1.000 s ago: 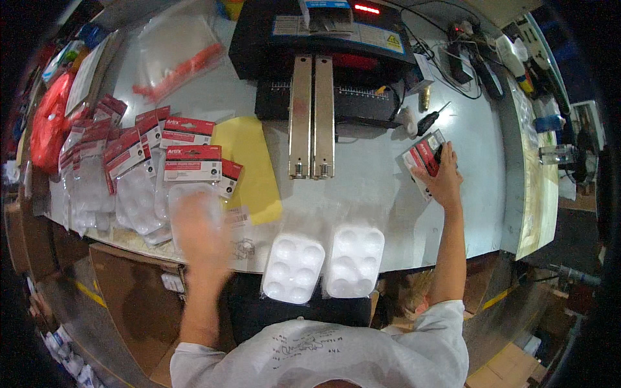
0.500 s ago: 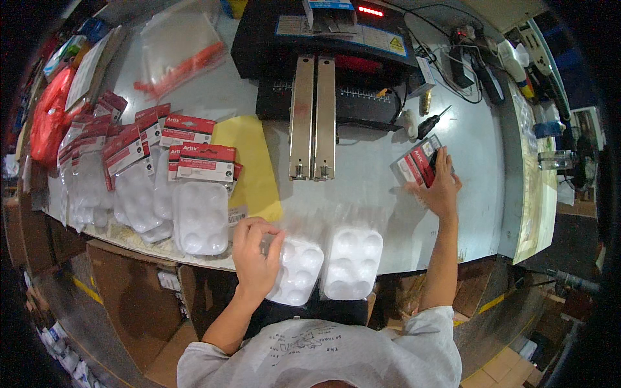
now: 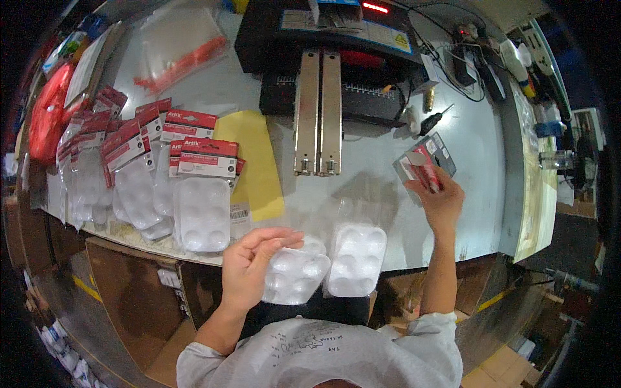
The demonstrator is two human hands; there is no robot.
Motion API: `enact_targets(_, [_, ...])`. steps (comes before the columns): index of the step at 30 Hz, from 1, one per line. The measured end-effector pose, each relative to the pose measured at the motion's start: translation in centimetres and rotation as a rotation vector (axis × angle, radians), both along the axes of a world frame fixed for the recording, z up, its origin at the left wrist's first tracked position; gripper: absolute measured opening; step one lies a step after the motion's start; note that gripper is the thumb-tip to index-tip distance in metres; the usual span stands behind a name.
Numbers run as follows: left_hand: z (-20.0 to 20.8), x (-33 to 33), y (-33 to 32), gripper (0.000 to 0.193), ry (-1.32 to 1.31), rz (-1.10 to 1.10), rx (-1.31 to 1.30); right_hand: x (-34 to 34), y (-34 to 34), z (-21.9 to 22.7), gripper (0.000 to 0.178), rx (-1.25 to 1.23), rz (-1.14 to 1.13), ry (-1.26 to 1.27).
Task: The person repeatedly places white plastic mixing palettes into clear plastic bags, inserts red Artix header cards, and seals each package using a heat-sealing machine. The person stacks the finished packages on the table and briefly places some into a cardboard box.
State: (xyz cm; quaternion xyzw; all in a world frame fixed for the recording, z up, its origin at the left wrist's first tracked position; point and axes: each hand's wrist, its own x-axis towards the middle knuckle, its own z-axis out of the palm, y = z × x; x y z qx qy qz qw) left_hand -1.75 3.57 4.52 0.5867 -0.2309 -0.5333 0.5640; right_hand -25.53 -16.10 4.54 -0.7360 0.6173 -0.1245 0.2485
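Note:
Near the front edge of the table, my left hand (image 3: 247,266) is closed on the upper part of a clear bag with a white plastic paint palette (image 3: 294,277) in it. The palette is tilted, its round wells showing. Just right of it, a second white paint palette (image 3: 356,262) lies in a clear bag and overhangs the table edge. Farther right, my right hand (image 3: 443,202) pinches a red and white header card (image 3: 425,173) between thumb and fingers. The card is bent up over a grey card holder (image 3: 441,154), partly hidden by the hand.
A black heat sealer (image 3: 323,39) with two metal arms (image 3: 318,116) stands at the back centre. Finished palette packs (image 3: 202,213) with red cards pile up at the left, beside a yellow sheet (image 3: 255,168). A black-handled screwdriver (image 3: 433,121) lies behind the card holder.
My right hand has pulled the header card up and toward me from the holder. The left hand has moved slightly right, its fingers straighter, and the palette it holds has turned.

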Motion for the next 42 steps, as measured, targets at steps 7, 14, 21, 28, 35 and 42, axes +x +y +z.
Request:
enact_targets(7, [1.1,-1.2,-0.6,0.017,-0.064,-0.121,-0.005,7.1,5.2,4.2,0.032,0.19,0.618,-0.416])
enact_targets(14, [0.9,-0.3,-0.4,0.014,-0.365,-0.098,0.117,8.5,6.2,2.9,0.026,0.124,0.651,-0.316])
enact_targets(21, [0.6,-0.3,-0.5,0.011,-0.302,-0.109,0.016,8.3,6.4,2.5,0.016,0.177,0.432,-0.516])
enact_targets(28, [0.5,-0.5,-0.5,0.012,-0.338,-0.12,0.036,8.3,6.4,2.7,0.016,0.104,0.468,-0.494])
enact_targets(35, [0.0,-0.6,-0.6,0.012,-0.35,-0.075,0.046,8.2,6.4,2.6,0.02,-0.054,0.641,-0.496])
enact_targets(42, [0.6,-0.8,-0.5,0.014,-0.453,-0.086,0.036,7.8,5.3,2.4,0.023,-0.084,0.737,-0.498])
